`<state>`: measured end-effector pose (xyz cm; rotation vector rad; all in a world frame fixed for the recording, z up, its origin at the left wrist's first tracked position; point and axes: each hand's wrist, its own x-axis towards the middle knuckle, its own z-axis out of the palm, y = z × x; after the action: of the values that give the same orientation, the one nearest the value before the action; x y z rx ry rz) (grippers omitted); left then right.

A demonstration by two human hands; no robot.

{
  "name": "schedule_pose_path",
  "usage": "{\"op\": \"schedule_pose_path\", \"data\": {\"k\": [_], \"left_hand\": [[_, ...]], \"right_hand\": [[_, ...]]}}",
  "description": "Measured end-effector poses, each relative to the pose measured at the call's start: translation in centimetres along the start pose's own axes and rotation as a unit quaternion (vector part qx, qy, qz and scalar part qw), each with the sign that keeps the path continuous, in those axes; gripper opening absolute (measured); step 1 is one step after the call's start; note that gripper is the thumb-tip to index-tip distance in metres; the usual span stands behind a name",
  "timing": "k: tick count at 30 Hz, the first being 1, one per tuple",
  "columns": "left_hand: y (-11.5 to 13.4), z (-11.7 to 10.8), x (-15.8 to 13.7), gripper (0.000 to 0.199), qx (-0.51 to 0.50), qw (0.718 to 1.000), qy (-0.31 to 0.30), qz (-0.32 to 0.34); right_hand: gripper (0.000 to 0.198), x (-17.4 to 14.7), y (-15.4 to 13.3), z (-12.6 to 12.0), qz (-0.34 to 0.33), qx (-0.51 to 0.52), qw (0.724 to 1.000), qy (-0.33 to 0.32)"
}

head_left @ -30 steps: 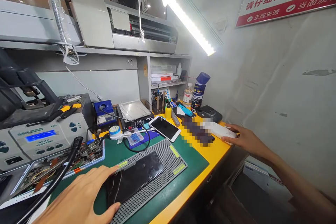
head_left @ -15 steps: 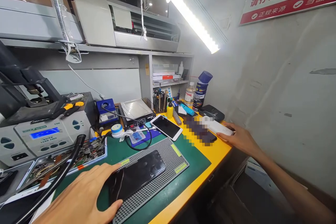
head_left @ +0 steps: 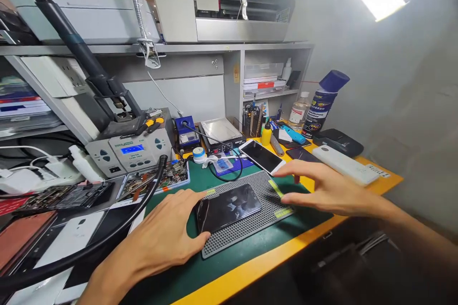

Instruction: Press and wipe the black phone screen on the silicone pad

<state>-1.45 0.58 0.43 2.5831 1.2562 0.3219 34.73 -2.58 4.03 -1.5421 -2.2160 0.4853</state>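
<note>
A black smartphone [head_left: 229, 207] lies face up on a grey perforated mat [head_left: 246, 228], its dark screen showing reflections and a line near the left end. My left hand [head_left: 168, 228] grips the phone's left end, thumb at the near edge and forefinger at the far one. Its other fingers are partly hidden. Over the mat's right end, my right hand [head_left: 322, 188] holds nothing, with thumb and fingers apart. Just beyond its fingertips rests a white-framed phone [head_left: 262, 156] with a dark screen.
A white power bank [head_left: 339, 164] lies at the right, before a black case [head_left: 339, 142] and a spray can [head_left: 318, 109]. On the left are a soldering station [head_left: 132, 152], a tray of small parts [head_left: 171, 176] and a black hose [head_left: 125, 228] crossing the front.
My right hand has let go of the white power bank and come left over the mat. My left hand stays at the phone. The view has turned left and down.
</note>
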Motion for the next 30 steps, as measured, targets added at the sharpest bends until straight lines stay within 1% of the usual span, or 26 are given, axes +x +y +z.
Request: {"op": "schedule_pose_path", "data": {"k": [1,3,4,6,10,15,20,23,30], "left_hand": [[0.0,0.0,0.0,0.062,0.002,1.000,0.000,-0.003],[0.1,-0.1,-0.1,0.061,0.006,1.000,0.000,-0.009],[0.2,-0.2,-0.1,0.061,0.009,1.000,-0.001,-0.013],[0.4,-0.4,-0.1,0.062,0.013,1.000,-0.004,-0.019],[0.4,-0.3,-0.1,0.064,0.017,1.000,0.002,-0.017],[0.1,0.1,-0.2,0.066,0.030,0.999,0.016,-0.016],[0.3,-0.1,-0.2,0.069,0.031,0.999,0.006,-0.020],[0.4,-0.3,-0.2,0.067,0.025,0.999,0.009,-0.022],[0.6,-0.3,-0.1,0.068,0.039,0.999,-0.010,-0.034]], "right_hand": [[0.057,1.5,-1.0,0.3,-0.041,0.010,0.998,-0.056],[0.080,4.2,-2.0,1.1,-0.088,-0.004,0.983,-0.159],[0.086,5.3,-2.1,1.4,-0.105,-0.014,0.976,-0.190],[0.086,6.8,-1.7,2.1,-0.133,-0.030,0.967,-0.217],[0.076,7.7,-0.9,3.2,-0.163,-0.033,0.963,-0.212],[0.067,7.4,-0.4,3.4,-0.170,-0.003,0.965,-0.198],[0.064,7.1,-0.1,3.5,-0.153,0.020,0.969,-0.194],[0.062,7.0,0.1,3.6,-0.155,0.036,0.969,-0.188],[0.062,6.9,0.2,3.7,-0.151,0.034,0.971,-0.184]]}}
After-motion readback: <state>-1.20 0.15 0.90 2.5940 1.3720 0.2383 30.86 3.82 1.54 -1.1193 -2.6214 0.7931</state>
